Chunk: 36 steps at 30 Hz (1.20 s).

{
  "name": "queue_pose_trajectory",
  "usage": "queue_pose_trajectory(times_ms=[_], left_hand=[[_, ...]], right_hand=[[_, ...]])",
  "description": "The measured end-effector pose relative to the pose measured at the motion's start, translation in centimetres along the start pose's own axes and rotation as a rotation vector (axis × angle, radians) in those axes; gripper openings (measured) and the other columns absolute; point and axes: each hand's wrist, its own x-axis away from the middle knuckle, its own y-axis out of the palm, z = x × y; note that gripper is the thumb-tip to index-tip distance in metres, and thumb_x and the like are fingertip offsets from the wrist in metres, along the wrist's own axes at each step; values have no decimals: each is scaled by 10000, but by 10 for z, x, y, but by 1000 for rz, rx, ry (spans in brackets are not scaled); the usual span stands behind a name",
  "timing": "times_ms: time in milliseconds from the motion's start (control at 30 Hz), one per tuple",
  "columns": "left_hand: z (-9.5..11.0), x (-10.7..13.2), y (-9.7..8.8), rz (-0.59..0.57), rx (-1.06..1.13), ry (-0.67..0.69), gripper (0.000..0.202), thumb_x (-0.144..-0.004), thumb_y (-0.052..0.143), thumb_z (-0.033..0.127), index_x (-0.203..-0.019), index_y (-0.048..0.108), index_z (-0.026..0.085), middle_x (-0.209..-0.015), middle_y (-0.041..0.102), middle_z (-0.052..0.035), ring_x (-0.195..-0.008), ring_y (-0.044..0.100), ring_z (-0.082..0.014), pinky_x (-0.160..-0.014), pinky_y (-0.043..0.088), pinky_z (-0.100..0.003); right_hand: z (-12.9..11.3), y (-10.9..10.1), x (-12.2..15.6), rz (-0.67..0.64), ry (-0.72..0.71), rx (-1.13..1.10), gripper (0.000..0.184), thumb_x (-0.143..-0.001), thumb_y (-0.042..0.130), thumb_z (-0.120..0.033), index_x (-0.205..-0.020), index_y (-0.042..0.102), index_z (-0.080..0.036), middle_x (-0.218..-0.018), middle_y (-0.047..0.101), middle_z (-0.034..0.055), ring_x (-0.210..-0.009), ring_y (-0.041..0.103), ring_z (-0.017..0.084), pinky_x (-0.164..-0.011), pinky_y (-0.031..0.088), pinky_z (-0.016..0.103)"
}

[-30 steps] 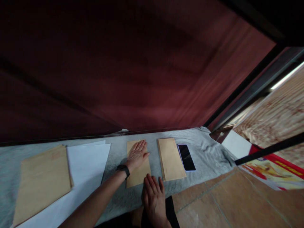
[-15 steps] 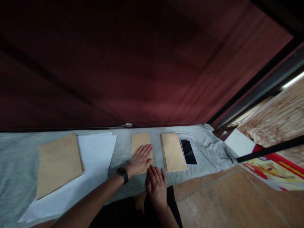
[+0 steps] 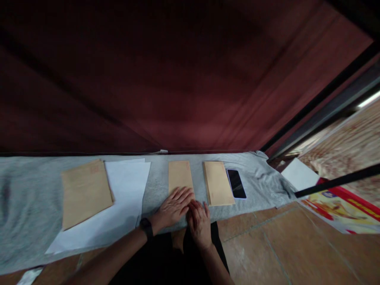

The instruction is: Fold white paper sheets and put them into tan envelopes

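A brown paper envelope (image 3: pixel 180 172) lies flat on a grey cloth in front of me. My left hand (image 3: pixel 175 206), with a dark watch on its wrist, rests palm down across its near half, fingers stretched out. My right hand (image 3: pixel 199 225) is beside it at the envelope's near right corner, fingers pointing forward and loosely extended, close to the left fingertips. The envelope's near edge is hidden under the hands. To the right is a neat stack of brown envelopes (image 3: pixel 219 184). At the left, larger brown envelopes (image 3: pixel 86 194) lie over white paper sheets (image 3: pixel 130 186).
A phone (image 3: pixel 236 184) with a dark screen lies right of the envelope stack. The grey cloth (image 3: pixel 157 178) reaches a dark red hanging fabric (image 3: pixel 190 130) behind. A colourful printed box (image 3: pixel 347 209) stands on the tiled floor (image 3: pixel 267 245) beyond a dark bar.
My left hand has slid down the envelope towards me, uncovering its far half. My right hand now sits closer against it. The view has shifted slightly.
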Motion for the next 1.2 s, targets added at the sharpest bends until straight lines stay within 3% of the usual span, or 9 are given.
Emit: queue_pose_trajectory(times_ms=[267,733,1000,1200], left_hand=[[20,29,-8,-25,8,1,657,-1012,470,463,-1558,319,129,-1621,359,-132,-1513,307,-243,-1239,229,-413],[29,30,-15,-48,62,-34,747,-971,525,519,-1537,340,68,-1625,328,-183,-1527,268,-275,-1261,156,-423],[30,35,-15,5,41,-11,767,-987,478,556,-1561,293,81,-1621,337,-187,-1533,252,-274,-1251,189,-440],[31,38,-13,-14,56,-28,800,-971,511,553,-1568,267,79,-1622,332,-192,-1536,241,-278,-1251,190,-443]], right_hand=[[0,-6,2,-22,8,-45,454,-1022,392,-172,-1463,487,-222,-1418,612,91,-1341,534,210,-1200,281,485],[-9,-5,-6,-127,129,2,458,-1088,272,-303,-1463,512,-192,-1491,549,115,-1431,445,226,-1224,208,516],[-2,-4,1,-99,52,89,446,-1083,315,-295,-1477,489,-178,-1527,508,115,-1461,398,240,-1213,230,511],[2,-12,-3,-86,93,86,423,-1063,356,-278,-1431,534,-165,-1456,576,141,-1362,495,247,-1133,346,461]])
